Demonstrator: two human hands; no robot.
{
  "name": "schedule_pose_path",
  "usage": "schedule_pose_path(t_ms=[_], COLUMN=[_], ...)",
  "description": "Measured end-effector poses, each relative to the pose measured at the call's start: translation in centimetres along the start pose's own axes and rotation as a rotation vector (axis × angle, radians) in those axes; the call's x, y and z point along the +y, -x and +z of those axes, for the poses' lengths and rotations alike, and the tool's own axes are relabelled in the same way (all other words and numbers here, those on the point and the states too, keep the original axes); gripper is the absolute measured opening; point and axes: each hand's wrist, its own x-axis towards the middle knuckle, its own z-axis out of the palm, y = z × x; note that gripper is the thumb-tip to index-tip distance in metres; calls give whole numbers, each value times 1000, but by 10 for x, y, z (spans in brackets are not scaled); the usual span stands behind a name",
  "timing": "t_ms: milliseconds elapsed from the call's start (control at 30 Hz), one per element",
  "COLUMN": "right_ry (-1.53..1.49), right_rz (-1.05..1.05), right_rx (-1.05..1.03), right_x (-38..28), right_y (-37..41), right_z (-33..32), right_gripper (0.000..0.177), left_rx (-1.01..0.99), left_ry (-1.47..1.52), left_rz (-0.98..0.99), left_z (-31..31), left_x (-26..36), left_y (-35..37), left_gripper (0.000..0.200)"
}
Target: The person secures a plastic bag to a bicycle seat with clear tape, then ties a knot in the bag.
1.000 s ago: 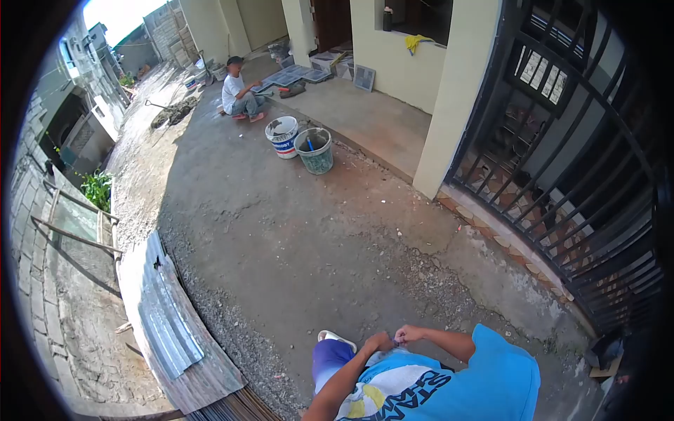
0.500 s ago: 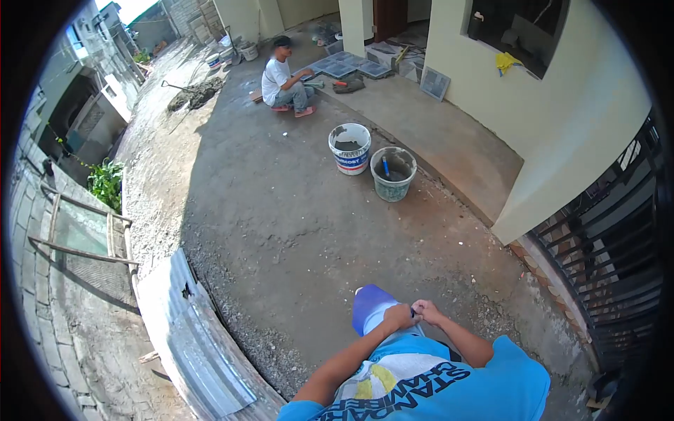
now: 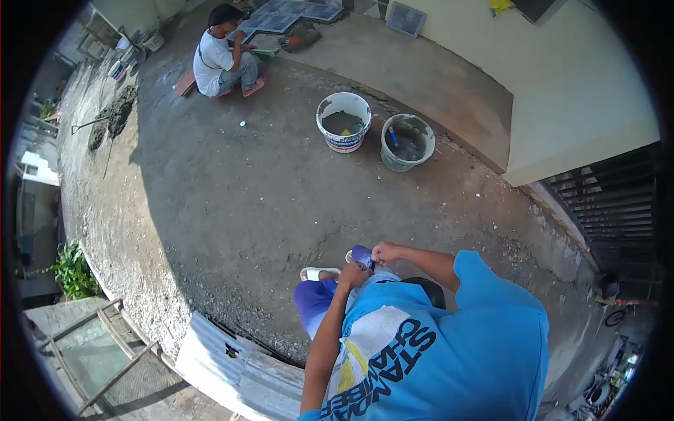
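Observation:
Both of my hands are close together in front of my waist, below the hem of my blue shirt (image 3: 449, 323). My left hand (image 3: 356, 274) has its fingers closed at the top of my purple and pale legwear (image 3: 310, 303). Close beside it, my right hand (image 3: 383, 253) is closed in a pinch. A small dark thing shows between the hands, too small to make out. White slippers (image 3: 319, 273) are on my feet on the rough concrete.
A white bucket (image 3: 343, 125) and a grey-green bucket (image 3: 407, 143) stand ahead near the raised step (image 3: 435, 77). A person (image 3: 223, 56) squats by tiles (image 3: 284, 15). Corrugated metal (image 3: 239, 372) lies at lower left; a dark gate (image 3: 611, 200) is right.
The view has tilted down and turned, so the buckets and person appear higher and further left or nearer the edge. My hands remain together, and a slippered foot now shows.

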Motion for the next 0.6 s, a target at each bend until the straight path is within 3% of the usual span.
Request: schedule_pose_path(t_ms=[100,200,267,333,367,400,433,500,567,600], right_ry=[53,716,578,785,629,674,725,645,460,483], right_rz=[13,-69,-134,-253,-106,-29,-125,-66,-199,-302], right_rx=[78,294,468,296,450,525,670,544,250,260], right_x=[-52,-131,-193,-269,-310,-365,-400,-500,-590,-614], right_y=[-87,-186,-231,-269,-283,-285,-297,-307,-323,-353], right_z=[16,30,34,32,42,53,62,81,93,100], right_gripper=[21,24,28,27,27,28,27,19,14,13], left_rx=[-108,-121,-44,-64,-56,-27,16,169,268,275], left_ry=[-46,-64,-40,-63,-23,24,73,111,145,179], left_rz=[85,92,145,134,108,86,73,90,72,40], left_z=[-94,-217,-293,-373,-418,-458,-488,-556,-622,-663], left_x=[-33,-97,-138,-153,-156,-160,-172,-194,-224,-233], left_y=[-37,-48,-48,-33,-26,-19,-8,-18,-26,-29], left_gripper=[33,31,32,32,32,32,31,31,33,34])
